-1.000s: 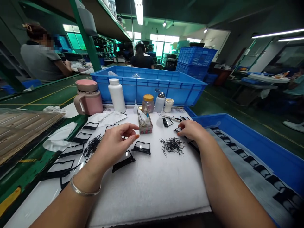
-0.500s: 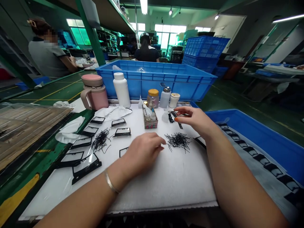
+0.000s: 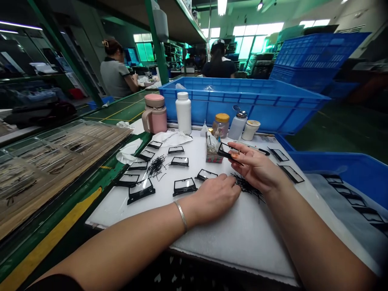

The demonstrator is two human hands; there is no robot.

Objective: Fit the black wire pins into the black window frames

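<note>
My right hand holds a small black frame piece between thumb and fingers, above a pile of thin black pins on the white foam pad. My left hand rests knuckles-up on the pad, its fingertips curled at the left edge of that pin pile; what they pinch is hidden. Several black-rimmed frames lie to its left, with a second pin pile among them. A silver bracelet circles my left wrist.
A pink mug, white bottle, jar, pump dispenser and small cup stand before a big blue crate. A blue tray lies right, clear trays left. Two people work behind.
My view has swung left. My left hand slid right to the pin pile. My right hand lifted a frame piece and drew back over the pins.
</note>
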